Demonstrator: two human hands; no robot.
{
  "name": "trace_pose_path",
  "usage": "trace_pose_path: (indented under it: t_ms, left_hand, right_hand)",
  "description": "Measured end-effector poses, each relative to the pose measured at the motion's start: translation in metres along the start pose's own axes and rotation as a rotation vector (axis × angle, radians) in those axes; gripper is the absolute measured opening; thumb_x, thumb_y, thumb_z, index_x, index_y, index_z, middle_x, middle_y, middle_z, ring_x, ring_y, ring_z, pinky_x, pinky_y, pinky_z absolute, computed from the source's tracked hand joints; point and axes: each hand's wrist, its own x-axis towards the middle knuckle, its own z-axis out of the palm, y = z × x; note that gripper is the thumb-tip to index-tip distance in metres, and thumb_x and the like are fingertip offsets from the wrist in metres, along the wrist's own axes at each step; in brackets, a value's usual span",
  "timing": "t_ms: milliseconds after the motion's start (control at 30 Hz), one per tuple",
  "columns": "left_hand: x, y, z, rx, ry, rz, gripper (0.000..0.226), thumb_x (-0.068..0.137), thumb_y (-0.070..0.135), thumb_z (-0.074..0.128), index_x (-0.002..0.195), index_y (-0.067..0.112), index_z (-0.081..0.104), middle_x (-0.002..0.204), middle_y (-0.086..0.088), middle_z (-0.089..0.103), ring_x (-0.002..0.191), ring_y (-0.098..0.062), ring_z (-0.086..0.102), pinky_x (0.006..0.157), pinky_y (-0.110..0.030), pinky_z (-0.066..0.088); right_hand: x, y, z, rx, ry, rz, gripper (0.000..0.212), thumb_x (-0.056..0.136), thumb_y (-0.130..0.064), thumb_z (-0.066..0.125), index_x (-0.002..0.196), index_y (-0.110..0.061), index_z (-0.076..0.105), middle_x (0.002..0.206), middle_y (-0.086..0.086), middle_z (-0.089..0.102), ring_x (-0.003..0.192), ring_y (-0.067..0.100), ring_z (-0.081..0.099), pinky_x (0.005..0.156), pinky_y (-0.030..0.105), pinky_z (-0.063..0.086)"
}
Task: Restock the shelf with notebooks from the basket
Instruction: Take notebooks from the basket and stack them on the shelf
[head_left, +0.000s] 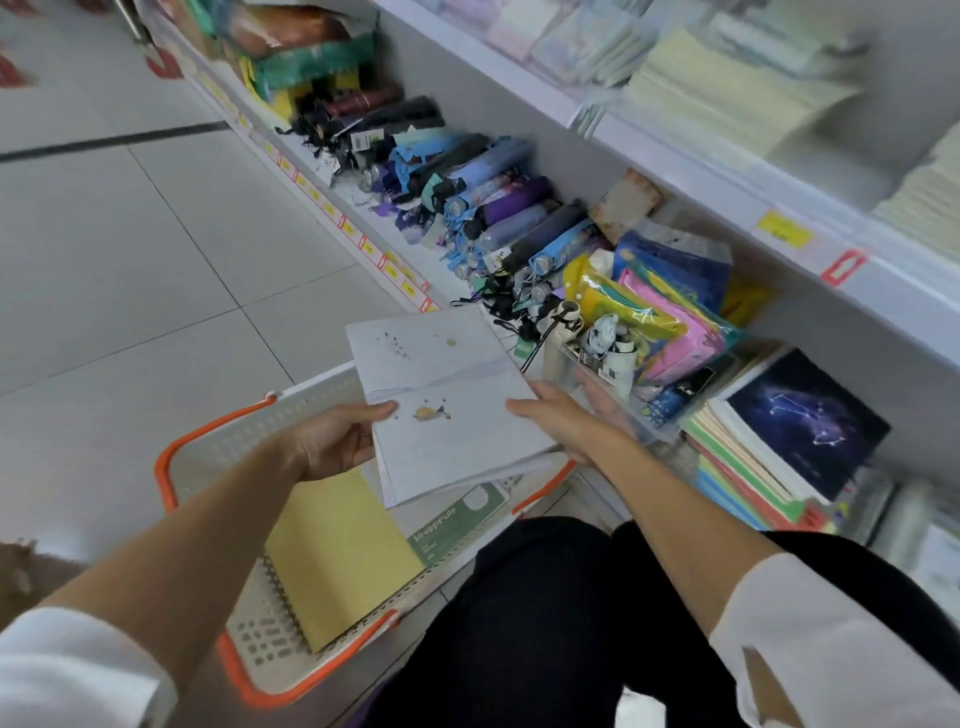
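floor (130, 234): pale grey tiles | dark stripe (104, 140) (across far tiles) | shelving (696, 174): white, right side

Bare forearms reaching forward, left hand (337, 436) and right hand (566, 423) each pinching one side of a notebook (447, 395), thumbs on top

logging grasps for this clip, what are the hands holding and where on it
Both hands hold a white notebook above the basket: the left hand grips its left edge, thumb on the cover; the right hand grips its right edge.
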Motion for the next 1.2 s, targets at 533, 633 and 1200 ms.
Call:
trace_pose_path:
  t_ms: [533,633,1200]
  left_hand:
    - [-0.025,0.072,0.227,0.110,0.148,0.446,0.041,0.101,0.035,0.045,0.130,0.008,0.055,0.124,-0.015,0.063,0.110,-0.036,0.062,0.097,-0.052,0.049]
    - [-0.038,0.087,0.268,0.158,0.086,0.514,0.039,0.100,0.035,0.047,0.128,0.010,0.058,0.123,-0.013,0.064,0.107,-0.034,0.063,0.094,-0.047,0.051]
    - [-0.072,0.158,0.525,0.538,-0.371,0.627,0.018,0.094,0.014,0.054,0.111,0.013,0.061,0.099,-0.006,0.066,0.082,-0.019,0.063,0.066,-0.028,0.054]
  right_hand:
    - [-0.158,-0.107,-0.101,-0.030,0.539,-0.393,0.043,0.089,-0.004,0.060,0.131,-0.010,0.053,0.128,0.007,0.062,0.109,0.024,0.063,0.096,0.044,0.051]
    - [-0.193,-0.115,-0.120,0.046,0.630,-0.503,0.037,0.089,0.003,0.058,0.117,-0.022,0.059,0.117,0.001,0.066,0.101,0.017,0.064,0.087,0.031,0.054]
    - [-0.292,-0.146,-0.288,0.568,1.260,-0.698,0.041,0.087,0.002,0.061,0.127,-0.008,0.060,0.099,-0.003,0.070,0.088,0.015,0.068,0.066,0.014,0.054]
